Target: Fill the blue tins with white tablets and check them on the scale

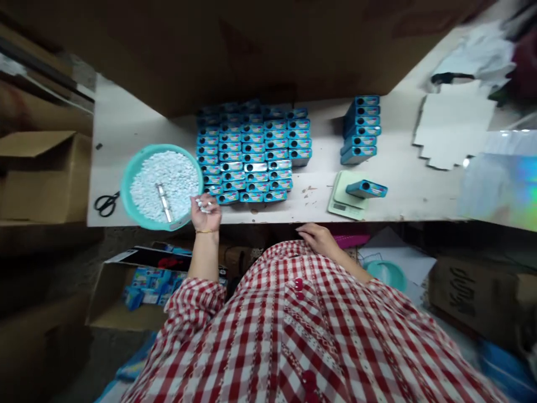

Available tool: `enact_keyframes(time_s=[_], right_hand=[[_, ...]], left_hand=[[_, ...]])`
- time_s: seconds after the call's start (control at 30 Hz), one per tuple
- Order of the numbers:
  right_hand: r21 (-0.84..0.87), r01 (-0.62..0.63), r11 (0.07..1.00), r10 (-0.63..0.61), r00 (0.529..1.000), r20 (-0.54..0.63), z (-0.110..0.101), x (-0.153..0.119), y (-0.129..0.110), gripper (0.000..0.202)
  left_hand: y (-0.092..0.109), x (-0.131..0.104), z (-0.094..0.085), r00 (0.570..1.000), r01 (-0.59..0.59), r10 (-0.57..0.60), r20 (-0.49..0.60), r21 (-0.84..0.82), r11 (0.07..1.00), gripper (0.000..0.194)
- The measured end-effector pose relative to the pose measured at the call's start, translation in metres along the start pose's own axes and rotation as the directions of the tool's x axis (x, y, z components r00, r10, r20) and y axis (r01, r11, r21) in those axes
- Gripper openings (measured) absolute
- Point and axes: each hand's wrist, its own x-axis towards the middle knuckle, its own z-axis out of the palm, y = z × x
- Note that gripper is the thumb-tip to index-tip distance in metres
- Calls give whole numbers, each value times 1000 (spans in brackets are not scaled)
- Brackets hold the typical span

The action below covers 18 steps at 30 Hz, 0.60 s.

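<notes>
My left hand is palm up at the right rim of a turquoise basin, its fingers curled around a few small white pellets. Many more white pellets fill the basin, and a shiny metal strip or tool lies on top of them. My right hand rests by my lap at the table's front edge, fingers loosely stretched, with nothing visible in it. Just beyond my left hand stand rows of blue boxes, packed close together.
A pale scale bears one blue box. Behind it stands a column of blue boxes. Black scissors lie left of the basin. A large brown carton overhangs the back; an open carton sits below the table.
</notes>
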Motion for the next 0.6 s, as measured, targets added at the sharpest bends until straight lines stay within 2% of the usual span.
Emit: enact_keyframes(time_s=[0.1,0.2,0.27,0.33,0.4,0.47,0.53,0.6], right_hand=[[51,130,990,-130,991,11,5,23,-33,24],[-15,147,989,-148,988,-43,6,37,-53,26],[-135,152,979,-160,986,-51,5,36,-55,26],[-264,155,952,-167,986,-20,3,30,-50,27],[-324,199,925,-204,979,19,1,23,-44,27],[-294,295,909,-299,954,31,-2,20,-38,26],[-234,349,908,-361,933,-10,-3,27,-34,23],[-200,356,913,-371,928,-40,1,46,-35,21]], left_hand=[[-48,-38,37,963,265,-263,54,-16,964,30],[-92,-62,66,858,503,-499,120,-4,864,30],[-114,-70,81,801,588,-576,163,-34,808,32],[-130,-75,92,773,627,-613,162,-54,777,33],[-140,-80,98,756,652,-642,125,-60,756,34],[-142,-84,99,738,675,-668,96,-92,732,36],[-137,-86,93,725,688,-681,108,-161,707,37],[-123,-87,80,731,679,-671,125,-236,696,37]])
